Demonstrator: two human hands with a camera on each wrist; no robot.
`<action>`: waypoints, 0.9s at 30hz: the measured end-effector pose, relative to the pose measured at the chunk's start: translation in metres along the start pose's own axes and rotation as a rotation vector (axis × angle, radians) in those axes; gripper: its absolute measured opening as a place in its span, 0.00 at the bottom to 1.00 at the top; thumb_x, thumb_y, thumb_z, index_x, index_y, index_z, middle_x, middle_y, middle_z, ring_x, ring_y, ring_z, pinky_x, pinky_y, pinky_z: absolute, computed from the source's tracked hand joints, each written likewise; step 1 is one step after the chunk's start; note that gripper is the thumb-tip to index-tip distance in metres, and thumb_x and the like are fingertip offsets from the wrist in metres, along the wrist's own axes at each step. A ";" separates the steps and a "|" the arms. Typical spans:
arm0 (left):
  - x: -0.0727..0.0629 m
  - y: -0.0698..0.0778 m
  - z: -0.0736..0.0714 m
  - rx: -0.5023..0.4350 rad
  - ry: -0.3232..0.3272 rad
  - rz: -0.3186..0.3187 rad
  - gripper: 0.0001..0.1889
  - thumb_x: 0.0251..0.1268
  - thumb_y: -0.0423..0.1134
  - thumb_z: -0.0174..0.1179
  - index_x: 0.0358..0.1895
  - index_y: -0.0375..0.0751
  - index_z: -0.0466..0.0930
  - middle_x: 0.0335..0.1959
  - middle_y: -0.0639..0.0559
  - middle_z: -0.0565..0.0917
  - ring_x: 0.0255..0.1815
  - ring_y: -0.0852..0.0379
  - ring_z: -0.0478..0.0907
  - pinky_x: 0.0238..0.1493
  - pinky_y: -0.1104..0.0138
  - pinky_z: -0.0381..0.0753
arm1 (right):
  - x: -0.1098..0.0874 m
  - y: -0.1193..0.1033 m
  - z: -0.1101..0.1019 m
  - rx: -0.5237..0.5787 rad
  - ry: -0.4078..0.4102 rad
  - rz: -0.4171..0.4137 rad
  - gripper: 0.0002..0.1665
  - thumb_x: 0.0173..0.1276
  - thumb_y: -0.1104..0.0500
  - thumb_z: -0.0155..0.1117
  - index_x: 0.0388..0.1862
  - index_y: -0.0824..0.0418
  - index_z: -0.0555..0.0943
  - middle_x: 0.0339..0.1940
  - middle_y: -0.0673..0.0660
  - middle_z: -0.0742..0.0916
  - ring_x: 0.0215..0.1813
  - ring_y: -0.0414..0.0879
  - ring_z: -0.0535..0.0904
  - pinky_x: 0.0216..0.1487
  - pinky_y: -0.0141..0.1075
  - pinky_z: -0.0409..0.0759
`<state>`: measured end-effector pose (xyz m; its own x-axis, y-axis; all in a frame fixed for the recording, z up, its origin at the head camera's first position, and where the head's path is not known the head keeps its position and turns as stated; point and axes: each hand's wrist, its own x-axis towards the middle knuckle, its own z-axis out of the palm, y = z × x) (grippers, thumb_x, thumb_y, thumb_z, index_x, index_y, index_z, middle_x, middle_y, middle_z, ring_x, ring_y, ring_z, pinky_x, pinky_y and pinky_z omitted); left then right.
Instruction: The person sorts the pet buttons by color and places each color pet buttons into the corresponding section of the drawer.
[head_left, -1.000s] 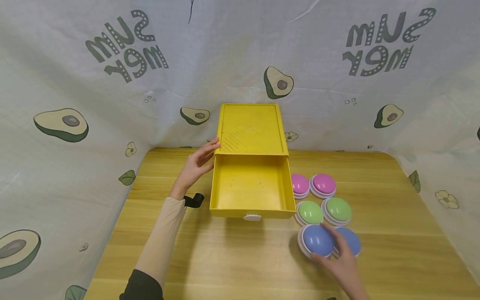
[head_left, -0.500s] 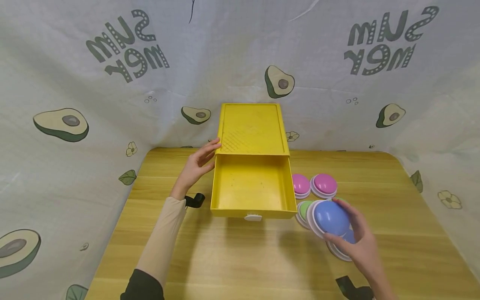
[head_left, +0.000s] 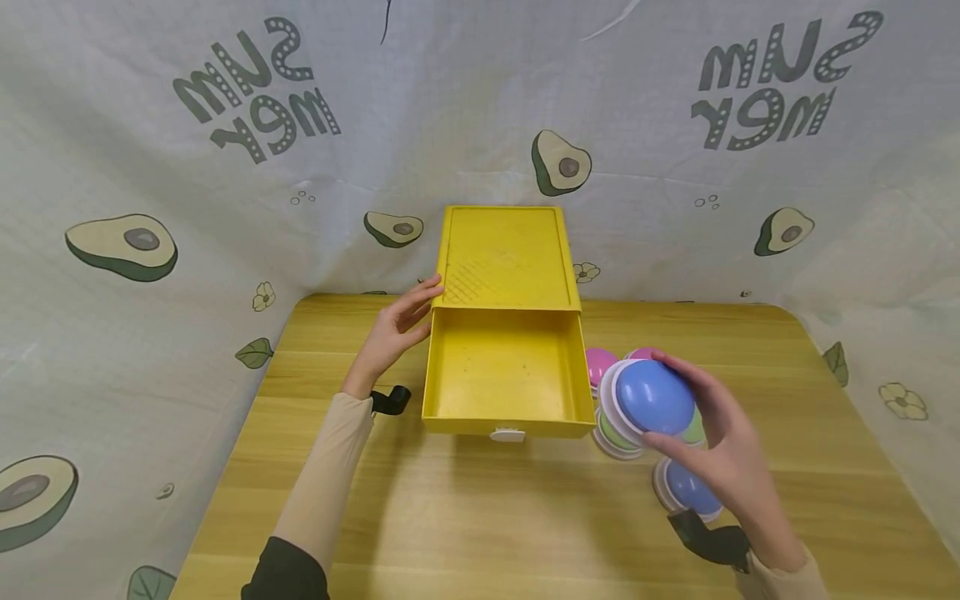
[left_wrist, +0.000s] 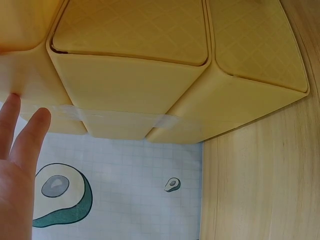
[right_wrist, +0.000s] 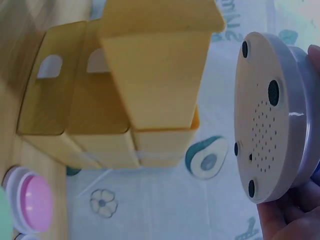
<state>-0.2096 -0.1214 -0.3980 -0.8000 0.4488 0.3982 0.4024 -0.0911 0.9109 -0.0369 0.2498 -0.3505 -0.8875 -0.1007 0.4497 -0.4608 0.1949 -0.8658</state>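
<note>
My right hand (head_left: 731, 450) grips a blue-domed push button (head_left: 656, 396) by its edges, lifted above the table and tilted. In the right wrist view the button's white underside (right_wrist: 262, 145) shows small holes and dark round feet. My left hand (head_left: 386, 337) touches the left side of a yellow drawer cabinet (head_left: 510, 258) with extended fingers. The cabinet's top drawer (head_left: 510, 379) is pulled out and has nothing in it. In the left wrist view the fingertips (left_wrist: 37, 122) lie against the cabinet's side wall.
Right of the cabinet lie a second blue button (head_left: 692, 487), two green buttons (head_left: 696, 429) partly hidden by the held one, and two pink buttons (head_left: 598, 364). A wooden table (head_left: 480, 525) carries everything. Avocado-print cloth (head_left: 480, 108) hangs behind and at both sides.
My right hand has picked the nearer blue button up from the table and raised it up and away, over the green buttons. My left hand has stayed on the cabinet.
</note>
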 end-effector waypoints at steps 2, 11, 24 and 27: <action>0.000 -0.007 -0.002 -0.002 0.003 0.003 0.26 0.61 0.14 0.50 0.65 0.24 0.65 0.73 0.39 0.59 0.73 0.51 0.54 0.71 0.55 0.57 | 0.007 -0.004 0.005 -0.019 -0.012 0.001 0.51 0.39 0.87 0.68 0.67 0.74 0.65 0.66 0.60 0.73 0.68 0.46 0.65 0.66 0.26 0.63; 0.000 -0.018 -0.005 -0.001 -0.005 0.046 0.26 0.62 0.16 0.52 0.65 0.28 0.67 0.73 0.45 0.61 0.73 0.54 0.54 0.71 0.57 0.59 | 0.037 -0.020 0.031 -0.098 -0.102 0.010 0.50 0.44 0.82 0.72 0.69 0.67 0.66 0.67 0.59 0.73 0.66 0.45 0.67 0.63 0.26 0.68; 0.000 -0.018 -0.006 0.006 0.005 0.028 0.26 0.62 0.16 0.52 0.65 0.28 0.67 0.73 0.46 0.61 0.73 0.54 0.54 0.70 0.58 0.60 | 0.065 -0.035 0.071 -0.046 -0.267 0.026 0.47 0.49 0.73 0.75 0.68 0.62 0.67 0.67 0.57 0.72 0.65 0.47 0.68 0.63 0.31 0.70; 0.000 -0.015 -0.005 0.009 0.011 0.005 0.27 0.62 0.15 0.51 0.65 0.27 0.66 0.73 0.44 0.60 0.74 0.53 0.54 0.71 0.57 0.59 | 0.070 -0.038 0.078 -0.084 -0.312 0.054 0.46 0.50 0.68 0.77 0.68 0.60 0.68 0.66 0.54 0.73 0.65 0.47 0.69 0.64 0.33 0.69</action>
<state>-0.2177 -0.1243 -0.4110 -0.8028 0.4387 0.4038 0.4102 -0.0851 0.9080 -0.0818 0.1593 -0.3034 -0.8740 -0.3797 0.3032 -0.4228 0.2866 -0.8597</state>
